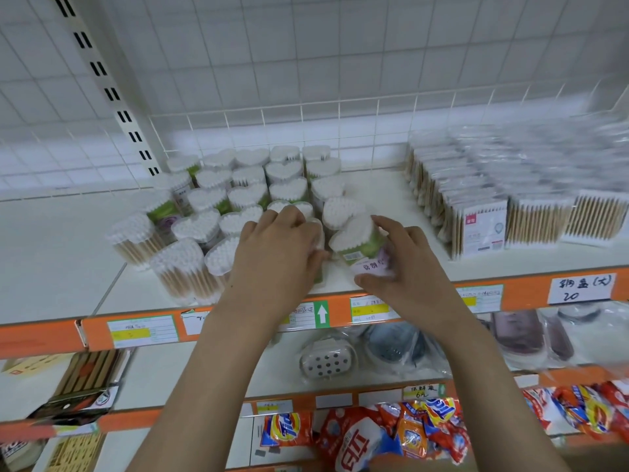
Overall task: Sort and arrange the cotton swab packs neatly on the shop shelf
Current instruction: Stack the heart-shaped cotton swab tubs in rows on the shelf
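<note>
1. Head view looked down on a white shop shelf point(381, 199) with an orange front strip point(531, 294) carrying price labels.
2. A cluster of heart-shaped cotton swab tubs point(250, 195) stood upright mid-shelf, white tips up, packed in rough rows touching each other.
3. A few taller swab packs with wooden sticks point(183, 270) stood at the cluster's front-left, near the shelf edge.
4. Right hand point(405, 264) gripped a tilted swab tub point(360, 243) with a green and pink label; thumb under the lower end, fingers curled over the right side. Tub leaned toward the left, at the front-right of the cluster.
5. Left hand point(275, 253) lay over tubs at the cluster's front, fingers curled down onto their tops; it seemed to hold one, but the tub under the palm was mostly hidden, so exact grip could not be told.
6. The two hands sat close together, just apart, tilted tub between them.
7. Flat bagged swab packs point(476, 223) stood in rows on the shelf's right side, well apart from the tubs; far right blurred.
8. Wire grid backing point(306, 63) behind the shelf.
9. Lower shelf held bagged soap dishes point(328, 361); below that, detergent bags point(391, 434).
</note>
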`<state>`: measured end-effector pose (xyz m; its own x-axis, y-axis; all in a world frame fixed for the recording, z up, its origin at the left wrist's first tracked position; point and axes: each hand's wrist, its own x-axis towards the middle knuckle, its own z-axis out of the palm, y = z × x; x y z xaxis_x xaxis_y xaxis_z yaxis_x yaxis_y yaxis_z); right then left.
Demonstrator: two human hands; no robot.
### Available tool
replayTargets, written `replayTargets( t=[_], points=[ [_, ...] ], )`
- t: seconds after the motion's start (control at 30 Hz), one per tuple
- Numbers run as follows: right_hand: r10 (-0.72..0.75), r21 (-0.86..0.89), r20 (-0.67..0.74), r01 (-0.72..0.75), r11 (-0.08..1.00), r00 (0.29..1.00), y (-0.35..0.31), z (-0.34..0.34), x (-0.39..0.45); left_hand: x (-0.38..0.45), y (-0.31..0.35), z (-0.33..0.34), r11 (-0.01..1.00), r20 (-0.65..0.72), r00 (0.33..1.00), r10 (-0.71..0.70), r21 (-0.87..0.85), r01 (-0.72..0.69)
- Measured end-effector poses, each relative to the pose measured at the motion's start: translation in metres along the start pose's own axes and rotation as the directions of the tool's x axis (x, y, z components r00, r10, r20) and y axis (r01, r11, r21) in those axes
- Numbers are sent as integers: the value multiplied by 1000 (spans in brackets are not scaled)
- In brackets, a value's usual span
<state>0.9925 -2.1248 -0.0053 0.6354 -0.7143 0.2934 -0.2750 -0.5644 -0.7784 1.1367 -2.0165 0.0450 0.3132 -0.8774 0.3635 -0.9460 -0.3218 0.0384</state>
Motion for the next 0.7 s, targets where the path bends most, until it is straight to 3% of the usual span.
replayTargets(
  t=[0.3, 0.7],
  points=[
    [-54, -110, -17, 52, 993, 998, -18, -22, -2, -4, -3, -1, 1000, 24, 1000, -10, 6, 9],
    [-125, -345, 198, 188, 920, 972, -33, -27, 3, -4, -5, -3, 999, 53, 998, 25, -31, -23]
  ],
)
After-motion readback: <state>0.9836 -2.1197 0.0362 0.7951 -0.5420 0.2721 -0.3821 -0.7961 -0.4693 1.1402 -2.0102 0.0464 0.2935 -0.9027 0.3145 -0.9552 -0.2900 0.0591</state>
